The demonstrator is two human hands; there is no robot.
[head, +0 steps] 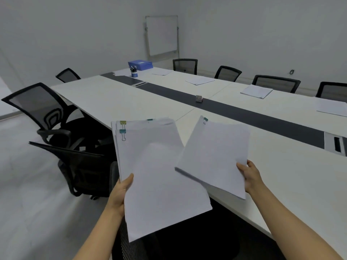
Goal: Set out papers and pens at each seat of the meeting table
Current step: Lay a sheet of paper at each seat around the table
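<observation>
The long white worktop (116, 98) is seen with four paper sets (256, 91) already laid along its far side, one before each of the mesh chairs there, while nothing is laid on the near side, where two office chairs (37, 109) are drawn up on the left. The task is judged to be roughly half done for papers and not begun for pens. A fanned stack of clipped sets (155, 166) is held by the left hand (120, 196), whose thumb is pressed on the lower left edge only. With so much sheet unsupported, the sets could be let slide apart and be dropped onto the floor (28, 194) or the chair below. A single clipped set (214, 156) is pinched at its near right corner by the right hand (250, 175) and is held above the near edge of the worktop; whether it touches the surface cannot be told. Released from that corner grip, it could be left crooked or overhanging the edge, and so be tipped off. No pens can be made out beside the laid sets; the only ones visible are kept in the blue pen cup (133, 71) at the far end, so that part could be forgotten. The binder clips (122, 132) on the stack could be snagged on one another when the next set is drawn off.
</observation>
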